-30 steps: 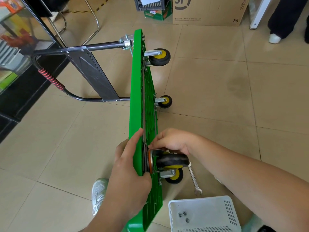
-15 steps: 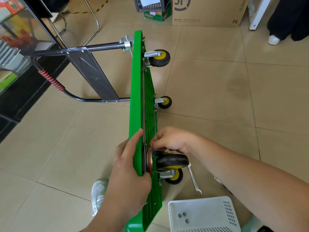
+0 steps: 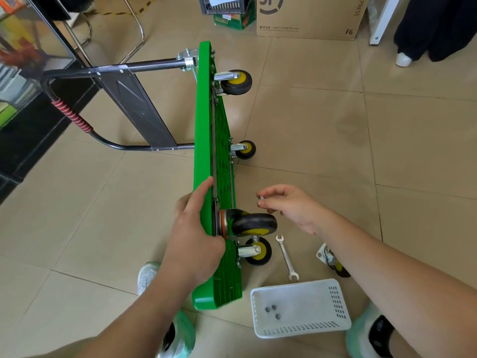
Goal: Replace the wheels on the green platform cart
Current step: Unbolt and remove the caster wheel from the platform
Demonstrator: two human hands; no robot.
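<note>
The green platform cart (image 3: 204,130) stands on its long edge on the tiled floor, its underside facing right. My left hand (image 3: 192,233) grips its top edge beside a black caster (image 3: 254,224) with a yellow hub. My right hand (image 3: 290,205) hovers just right of that caster and pinches a small pale part, too small to identify, at its fingertips. Three more casters show: far top (image 3: 236,82), middle (image 3: 245,149), near bottom (image 3: 256,251). A loose caster (image 3: 333,263) lies on the floor under my right forearm.
An open-ended wrench (image 3: 286,257) lies on the floor right of the cart. A white plastic basket (image 3: 333,321) holds three nuts (image 3: 272,310). The black folded handle (image 3: 124,107) sticks out left. Cardboard boxes (image 3: 309,16) and another person's legs (image 3: 426,29) are at the back.
My right hand has come away from the caster's mounting plate and moved right, now pinching a small part. The left hand keeps its grip on the cart edge.
</note>
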